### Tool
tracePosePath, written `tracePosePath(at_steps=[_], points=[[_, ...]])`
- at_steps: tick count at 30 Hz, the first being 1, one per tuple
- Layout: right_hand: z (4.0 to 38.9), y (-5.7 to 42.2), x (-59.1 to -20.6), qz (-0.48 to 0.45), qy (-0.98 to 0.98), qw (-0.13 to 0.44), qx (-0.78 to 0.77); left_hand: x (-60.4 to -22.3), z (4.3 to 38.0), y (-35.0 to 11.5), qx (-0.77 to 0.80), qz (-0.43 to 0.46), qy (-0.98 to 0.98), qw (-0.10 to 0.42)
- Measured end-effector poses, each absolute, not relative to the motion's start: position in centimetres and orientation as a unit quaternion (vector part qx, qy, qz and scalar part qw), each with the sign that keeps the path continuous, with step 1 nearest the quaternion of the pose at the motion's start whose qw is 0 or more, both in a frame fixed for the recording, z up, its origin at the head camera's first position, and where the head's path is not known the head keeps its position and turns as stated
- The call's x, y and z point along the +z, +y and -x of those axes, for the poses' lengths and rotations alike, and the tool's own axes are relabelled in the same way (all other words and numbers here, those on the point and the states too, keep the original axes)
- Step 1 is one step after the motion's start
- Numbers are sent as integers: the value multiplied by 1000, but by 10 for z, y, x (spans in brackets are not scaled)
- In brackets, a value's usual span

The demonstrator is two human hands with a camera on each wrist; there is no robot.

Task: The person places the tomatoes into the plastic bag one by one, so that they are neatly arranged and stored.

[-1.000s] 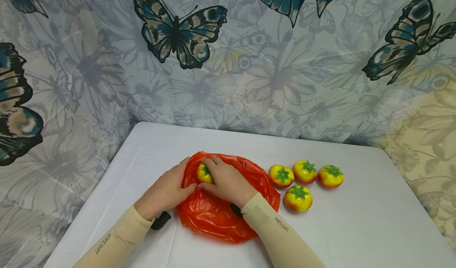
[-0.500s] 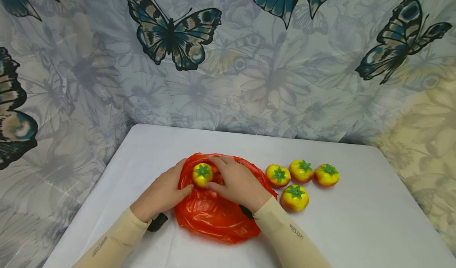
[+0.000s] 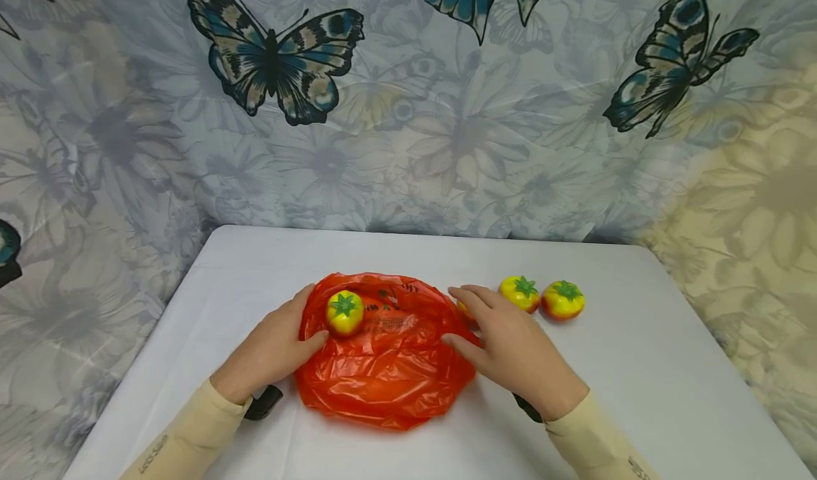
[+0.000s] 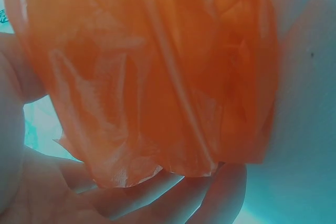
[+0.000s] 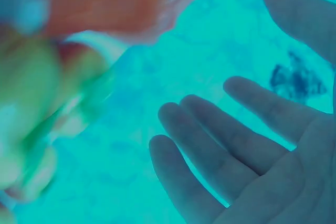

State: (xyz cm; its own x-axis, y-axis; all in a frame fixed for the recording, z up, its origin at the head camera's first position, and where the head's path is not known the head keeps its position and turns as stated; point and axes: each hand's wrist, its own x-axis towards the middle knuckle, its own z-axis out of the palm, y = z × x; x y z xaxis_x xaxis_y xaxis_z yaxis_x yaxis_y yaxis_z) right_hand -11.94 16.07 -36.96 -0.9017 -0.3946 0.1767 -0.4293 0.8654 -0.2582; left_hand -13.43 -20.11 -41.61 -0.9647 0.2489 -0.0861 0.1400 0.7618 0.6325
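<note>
A crumpled red plastic bag (image 3: 389, 381) lies on the white table. One yellow-and-red tomato (image 3: 345, 313) with a green star-shaped top sits in the bag's left part. My left hand (image 3: 271, 349) holds the bag's left edge, thumb on the near side; the left wrist view has the red plastic (image 4: 152, 77) between thumb and fingers (image 4: 226, 192). At the bag's right edge my right hand (image 3: 513, 342) has its fingers spread, holding nothing. It covers most of the nearer tomatoes. Blurred tomatoes (image 5: 31, 87) appear beside its open palm (image 5: 283, 182) in the right wrist view.
Two more tomatoes, one (image 3: 520, 294) just beyond my right hand and another (image 3: 563, 300) to its right, stand on the table (image 3: 638, 366). A butterfly-patterned cloth (image 3: 459, 147) hangs behind the table's far edge.
My right hand has let go of the tomato inside the bag and moved right, out over the bag's right edge to the other tomatoes. My left hand stays on the bag.
</note>
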Motion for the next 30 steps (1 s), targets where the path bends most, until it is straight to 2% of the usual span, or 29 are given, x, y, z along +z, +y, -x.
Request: tracePosePath(at_steps=[11, 30], points=[[102, 219, -392, -120, -984, 18, 132, -418, 135, -206, 323, -104, 937, 78], [103, 227, -415, -79, -987, -2, 140, -420, 136, -202, 320, -112, 938, 72]])
